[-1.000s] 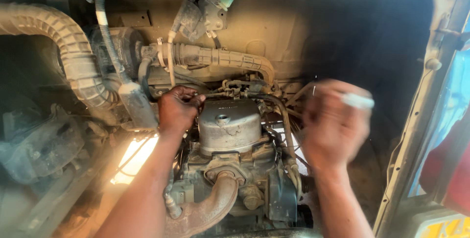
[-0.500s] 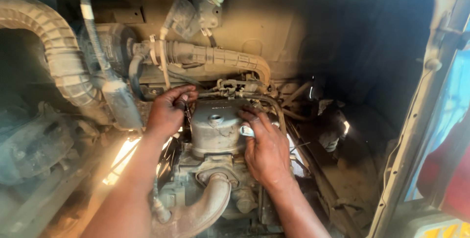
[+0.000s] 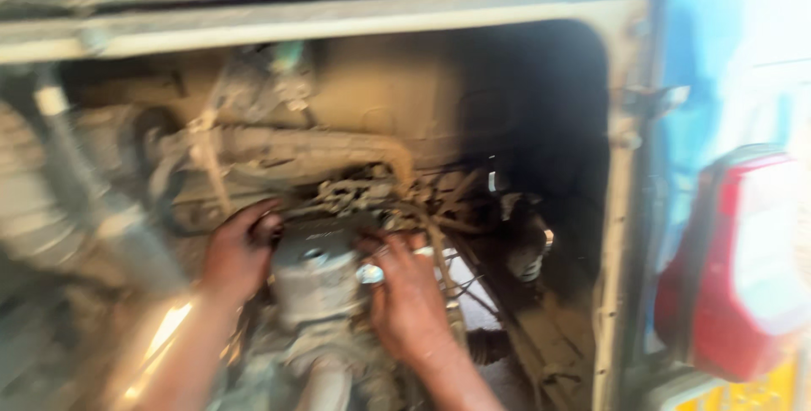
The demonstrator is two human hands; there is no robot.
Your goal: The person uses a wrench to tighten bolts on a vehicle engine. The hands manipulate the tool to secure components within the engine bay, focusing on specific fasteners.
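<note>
A blurred view looks down into a dusty engine compartment behind an open body panel. Compared with half a second earlier, the camera has swung to the right: the engine parts now sit left of centre, and a red tail lamp (image 3: 743, 267) and blue bodywork have come into view at the right edge.

In the middle stands a grey cylindrical metal housing (image 3: 314, 272) with a small hole in its flat top. The left hand (image 3: 238, 252) is still pressed against the housing's left side, its fingers curled narrowly near the top rim; the blur hides whether it grips anything. The right hand (image 3: 407, 297) remains against the housing's right side, as before, with its fingers bent over a small shiny round metal part (image 3: 370, 274), which lies just beside the housing's upper right edge. Whether the fingers pinch that part or only rest on it cannot be told.

Behind the hands a dusty tan hose (image 3: 304, 153) runs across the compartment, and a tangle of wires (image 3: 422, 200) lies just above the right hand.
</note>
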